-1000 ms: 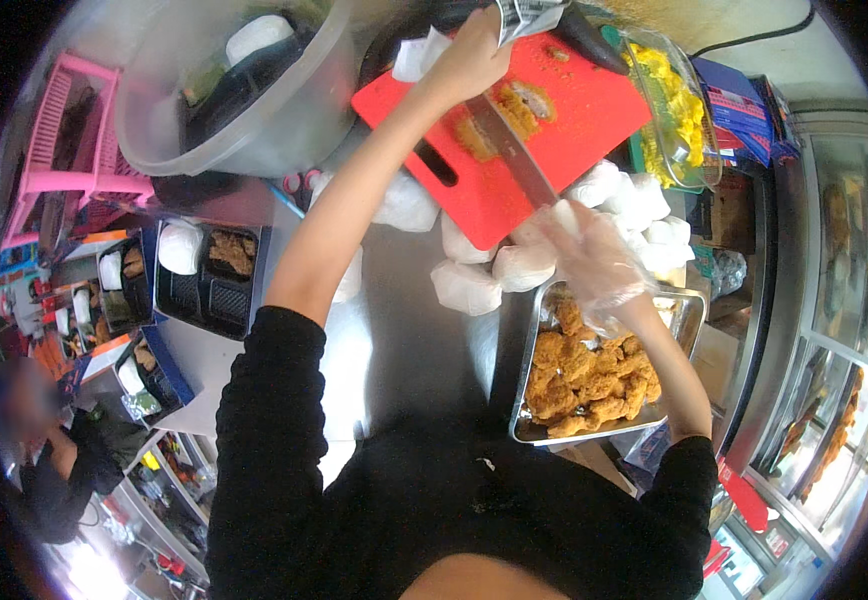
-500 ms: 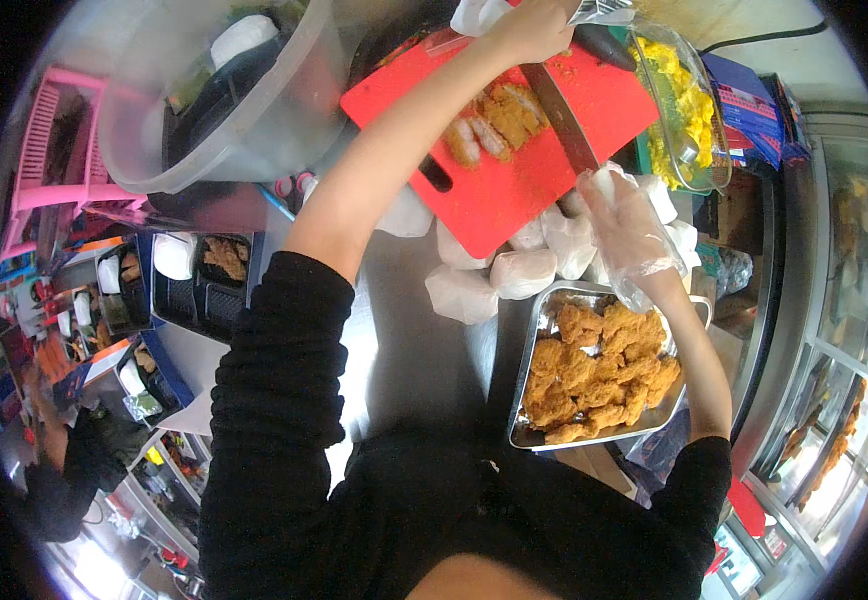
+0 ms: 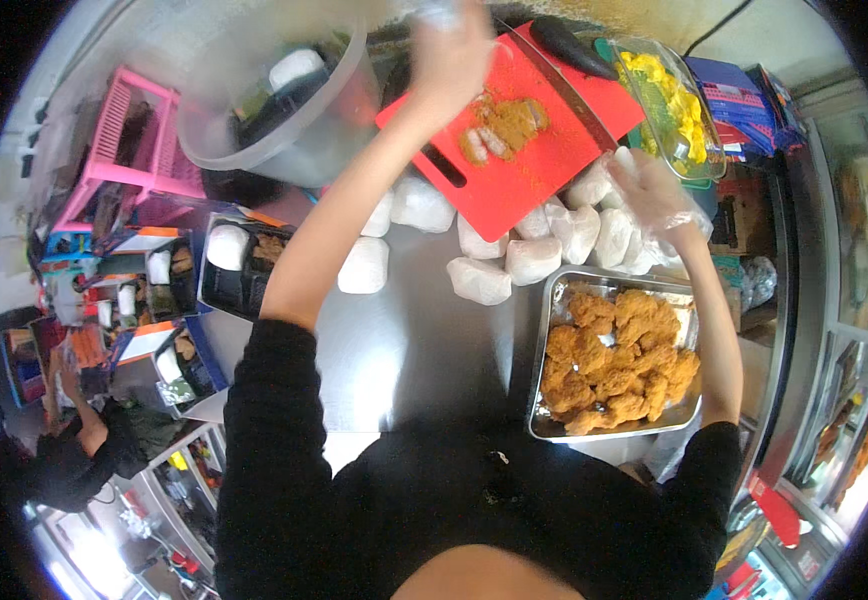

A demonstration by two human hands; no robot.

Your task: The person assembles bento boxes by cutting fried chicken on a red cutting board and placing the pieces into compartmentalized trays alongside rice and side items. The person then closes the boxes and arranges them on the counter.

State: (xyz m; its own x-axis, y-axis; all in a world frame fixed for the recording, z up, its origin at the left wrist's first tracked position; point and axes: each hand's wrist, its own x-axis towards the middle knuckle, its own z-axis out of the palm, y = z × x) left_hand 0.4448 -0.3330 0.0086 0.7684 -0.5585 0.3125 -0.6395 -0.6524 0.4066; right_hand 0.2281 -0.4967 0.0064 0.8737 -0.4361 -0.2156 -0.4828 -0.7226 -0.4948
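Observation:
My right hand [image 3: 659,195], in a clear plastic glove, is closed at the near end of a long knife [image 3: 564,90]. The handle is hidden; the blade slants up and left over the red cutting board [image 3: 544,180]. On the board lies sliced breaded cutlet [image 3: 509,128], its pale inside showing on some strips. My left hand [image 3: 454,55] is smeared by motion at the board's upper left. Something pale and clear shows at its fingers, too blurred to name. Below the board several white paper-wrapped bundles [image 3: 534,260] sit on the steel counter [image 3: 409,330].
A metal tray [image 3: 544,400] of fried breaded pieces stands near right. At far right is a clear container [image 3: 712,165] of yellow food. A large translucent tub [image 3: 284,150], a pink rack [image 3: 124,160] and meal boxes [image 3: 239,270] stand left. Another person's arm [image 3: 89,430] shows far left.
My left hand has moved left, away from the board's top right. My right hand and the knife have shifted slightly up and right. The view has also shifted, showing more white bundles.

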